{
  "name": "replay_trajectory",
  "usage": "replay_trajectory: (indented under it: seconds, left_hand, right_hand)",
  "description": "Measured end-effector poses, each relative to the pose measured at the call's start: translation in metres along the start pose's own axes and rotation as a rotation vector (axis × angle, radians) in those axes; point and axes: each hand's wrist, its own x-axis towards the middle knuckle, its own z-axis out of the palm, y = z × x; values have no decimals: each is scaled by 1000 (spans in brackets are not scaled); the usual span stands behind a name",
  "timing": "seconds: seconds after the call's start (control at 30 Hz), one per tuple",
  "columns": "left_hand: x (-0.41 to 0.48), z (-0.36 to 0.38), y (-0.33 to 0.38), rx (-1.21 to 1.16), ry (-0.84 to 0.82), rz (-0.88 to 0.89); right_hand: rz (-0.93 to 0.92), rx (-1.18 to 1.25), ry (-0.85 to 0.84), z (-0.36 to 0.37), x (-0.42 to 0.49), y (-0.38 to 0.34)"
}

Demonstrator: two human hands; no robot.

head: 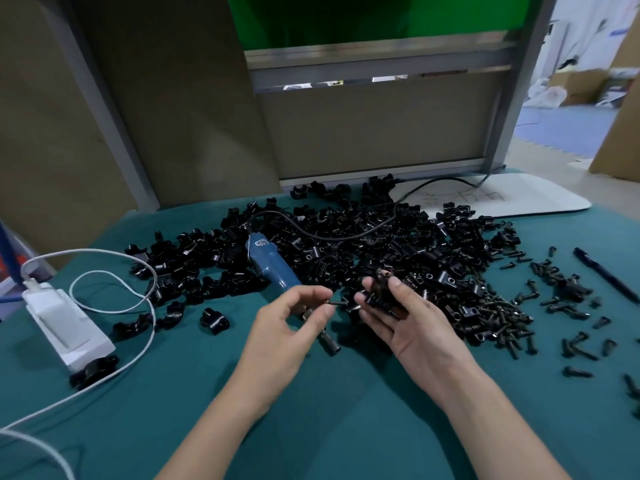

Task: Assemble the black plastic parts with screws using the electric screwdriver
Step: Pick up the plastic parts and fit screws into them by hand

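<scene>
Nearest, left hand (pixel 294 318) pinches a small, probably stiff and slippery screw (pixel 335 302) between thumb and forefinger, just left of the light, rigid-looking black plastic parts (pixel 379 294) gripped in the right hand (pixel 407 318). Farther off, the blue screwdriver (pixel 275 266) lies on the desk (pixel 311 410); its barrel looks best for grasping.

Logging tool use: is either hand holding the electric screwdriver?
No, the electric screwdriver lies on the green cloth while the left hand pinches a screw and the right hand holds black parts.

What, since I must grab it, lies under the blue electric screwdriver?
The rear of the electric screwdriver rests on black plastic parts; its tip lies on the teal cloth. The left hand covers its middle; anything beneath the body is hidden.
</scene>
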Motion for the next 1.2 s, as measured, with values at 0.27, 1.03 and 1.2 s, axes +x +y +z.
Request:
replay_trajectory:
  seconds: [0.27,1.03,1.2]
  left_hand:
    - [-12,8,-14,-90,29,-77]
    - [-19,16,-16,1,-16,-29]
    - [-18,15,-17,33,-10,-70]
  right_hand:
    - [72,-120,-126,5,-3,9]
    - [62,-237,-140,13,-7,14]
    - [58,-263,-141,12,-7,15]
